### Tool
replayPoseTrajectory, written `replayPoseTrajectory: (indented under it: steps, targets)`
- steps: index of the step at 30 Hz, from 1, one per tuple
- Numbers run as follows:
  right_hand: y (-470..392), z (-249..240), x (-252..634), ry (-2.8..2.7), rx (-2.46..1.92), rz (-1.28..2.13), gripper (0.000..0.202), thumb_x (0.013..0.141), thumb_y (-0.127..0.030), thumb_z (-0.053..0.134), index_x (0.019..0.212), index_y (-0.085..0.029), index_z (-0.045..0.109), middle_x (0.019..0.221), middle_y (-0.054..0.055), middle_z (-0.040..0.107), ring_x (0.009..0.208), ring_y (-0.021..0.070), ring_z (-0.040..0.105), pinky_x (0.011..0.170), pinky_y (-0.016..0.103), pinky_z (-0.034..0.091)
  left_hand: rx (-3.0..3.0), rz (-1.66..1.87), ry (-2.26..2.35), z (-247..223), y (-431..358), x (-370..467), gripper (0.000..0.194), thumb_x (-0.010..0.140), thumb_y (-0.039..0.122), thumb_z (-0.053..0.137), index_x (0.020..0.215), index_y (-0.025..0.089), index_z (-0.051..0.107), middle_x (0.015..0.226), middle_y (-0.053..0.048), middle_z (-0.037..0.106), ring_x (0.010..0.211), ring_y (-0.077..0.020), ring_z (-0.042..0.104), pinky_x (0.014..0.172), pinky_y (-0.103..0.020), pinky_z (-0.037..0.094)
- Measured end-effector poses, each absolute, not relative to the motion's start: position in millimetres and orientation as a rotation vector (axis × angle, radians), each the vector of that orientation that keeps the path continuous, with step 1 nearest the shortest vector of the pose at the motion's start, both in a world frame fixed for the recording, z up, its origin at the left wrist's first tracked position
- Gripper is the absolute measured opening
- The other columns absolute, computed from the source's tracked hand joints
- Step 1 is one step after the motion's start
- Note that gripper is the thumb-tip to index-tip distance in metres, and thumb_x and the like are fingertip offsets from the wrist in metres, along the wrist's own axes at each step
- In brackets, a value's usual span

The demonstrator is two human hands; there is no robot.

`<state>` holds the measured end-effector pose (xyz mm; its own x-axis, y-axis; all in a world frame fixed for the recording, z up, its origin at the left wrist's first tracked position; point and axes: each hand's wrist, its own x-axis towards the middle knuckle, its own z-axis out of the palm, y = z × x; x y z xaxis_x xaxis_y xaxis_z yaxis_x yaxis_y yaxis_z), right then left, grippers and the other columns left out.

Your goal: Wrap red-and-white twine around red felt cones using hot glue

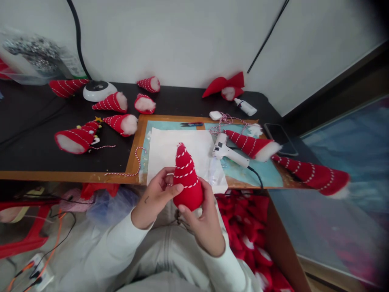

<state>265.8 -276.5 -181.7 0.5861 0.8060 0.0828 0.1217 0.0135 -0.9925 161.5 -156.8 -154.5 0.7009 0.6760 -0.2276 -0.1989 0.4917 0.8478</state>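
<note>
A red felt cone (187, 178), wound with red-and-white twisted cord, is held upright between both hands above the table's front edge. My left hand (158, 194) closes on its left side, thumb across the front. Around the lower right of the cone wraps my right hand (206, 219), its thumb near the base. Behind the cone lies a white sheet of paper (164, 142). To the right of the paper rests a white glue gun (229, 152). A loose piece of striped cord (138, 162) curls at the paper's left.
Several stuffed red cones (111, 102) lie at the left, one decorated cone (75, 138) with a star. Another cone (252, 144) is beside the glue gun, near a phone (281, 139). Pliers (192, 124) and a white bottle (245, 107) lie farther back. Red pieces (249, 235) fill the space below.
</note>
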Motion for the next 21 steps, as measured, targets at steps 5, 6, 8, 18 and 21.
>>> replayPoseTrajectory:
  steps: [5,6,8,18,21]
  targets:
    - [-273.1,-188.9,267.4,-0.549,-1.379,0.777,0.055,0.084,-0.044,0.072,0.134,-0.028,0.055,0.131,0.008,0.065,0.114,0.0272,0.065,0.1,0.045,0.053,1.032,0.499,0.607,-154.1,-152.6,155.5,0.05,0.075,0.044,0.083,0.114,0.019,0.065,0.074,0.004,0.048,0.066,-0.0087,0.044,0.062,-0.02,0.038]
    - [-273.2,-189.5,268.3,-0.489,-1.328,0.818,0.054,0.084,-0.046,0.071,0.133,-0.028,0.056,0.13,0.009,0.067,0.114,0.0278,0.066,0.099,0.046,0.055,1.059,0.49,0.611,-153.8,-151.5,154.1,0.049,0.077,0.044,0.081,0.115,0.02,0.065,0.073,0.005,0.047,0.066,-0.0087,0.042,0.061,-0.02,0.036]
    - [-273.4,-188.8,270.1,-0.423,-1.254,0.889,0.055,0.082,-0.053,0.07,0.13,-0.027,0.06,0.131,0.011,0.068,0.118,0.0309,0.066,0.099,0.048,0.055,1.08,0.487,0.618,-153.3,-150.0,152.2,0.049,0.077,0.044,0.081,0.116,0.02,0.065,0.073,0.004,0.046,0.067,-0.0092,0.042,0.062,-0.02,0.036]
    - [-268.1,-186.3,271.6,-0.382,-1.127,0.975,0.054,0.083,-0.054,0.064,0.129,-0.026,0.055,0.134,0.01,0.065,0.116,0.0323,0.066,0.095,0.05,0.056,0.946,0.375,0.604,-151.3,-152.2,155.3,0.056,0.067,0.052,0.085,0.107,0.017,0.067,0.077,0.001,0.058,0.073,-0.0133,0.055,0.07,-0.026,0.045]
    - [-268.0,-186.2,270.1,-0.417,-1.262,0.822,0.043,0.09,-0.052,0.057,0.125,-0.026,0.054,0.129,0.009,0.065,0.119,0.0281,0.063,0.1,0.047,0.052,0.915,0.406,0.602,-151.8,-153.6,158.1,0.054,0.07,0.049,0.085,0.108,0.018,0.063,0.082,0.0,0.062,0.075,-0.0135,0.058,0.069,-0.025,0.045]
